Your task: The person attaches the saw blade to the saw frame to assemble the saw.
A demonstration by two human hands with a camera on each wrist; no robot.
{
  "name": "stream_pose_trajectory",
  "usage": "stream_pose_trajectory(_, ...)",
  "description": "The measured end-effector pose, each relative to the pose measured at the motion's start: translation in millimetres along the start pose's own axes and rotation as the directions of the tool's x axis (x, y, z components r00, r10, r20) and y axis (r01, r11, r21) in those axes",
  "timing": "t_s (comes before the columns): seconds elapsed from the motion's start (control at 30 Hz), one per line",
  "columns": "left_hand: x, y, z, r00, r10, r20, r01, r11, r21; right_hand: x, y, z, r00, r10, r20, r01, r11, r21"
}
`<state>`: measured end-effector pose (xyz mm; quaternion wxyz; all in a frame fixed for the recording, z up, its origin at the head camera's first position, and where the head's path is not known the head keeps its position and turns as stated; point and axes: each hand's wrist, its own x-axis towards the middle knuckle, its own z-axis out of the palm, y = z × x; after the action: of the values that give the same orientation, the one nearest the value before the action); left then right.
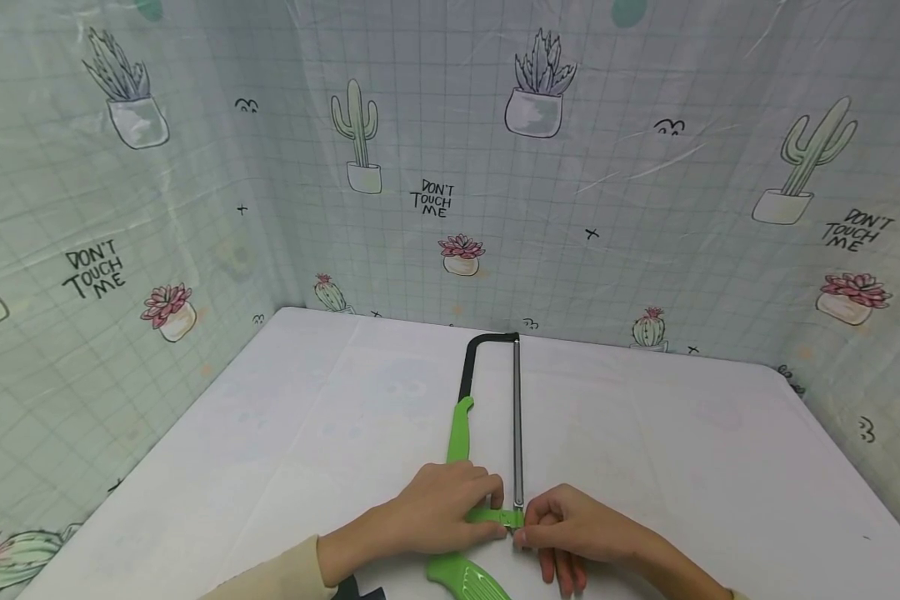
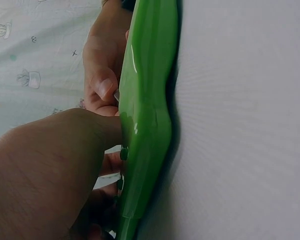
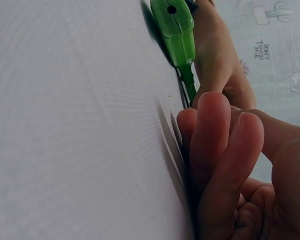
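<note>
A hacksaw (image 1: 460,433) with a green handle and a black front frame lies flat on the white table. Its grey blade (image 1: 517,425) runs along the right side, from the black tip to the green lower arm. My left hand (image 1: 446,507) grips that green arm, thumb on the near side and fingers on the far side. At the blade's near end, the thumb and forefinger of my right hand (image 1: 581,523) pinch a small metal piece (image 2: 116,95), mostly hidden by the fingertips. The right hand's other fingers (image 3: 215,135) hang loosely curled beside the tabletop.
Part of a black object (image 1: 356,590) shows at the bottom edge, left of the green handle. The white tabletop (image 1: 645,433) meets a cloth backdrop (image 1: 607,192) printed with cacti behind and at both sides.
</note>
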<state>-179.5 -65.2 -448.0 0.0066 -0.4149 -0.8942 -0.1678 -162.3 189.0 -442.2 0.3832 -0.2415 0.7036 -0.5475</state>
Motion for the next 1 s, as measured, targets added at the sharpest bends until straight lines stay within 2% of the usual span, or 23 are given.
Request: stream_pose_trajectory(1.0,1.8,1.5,-3.8,1.000,-0.013,0.028,0.013,1.000,-0.010,-0.6,0.7,-0.4,1.000,0.015,-0.017,-0.015,1.000,-0.007)
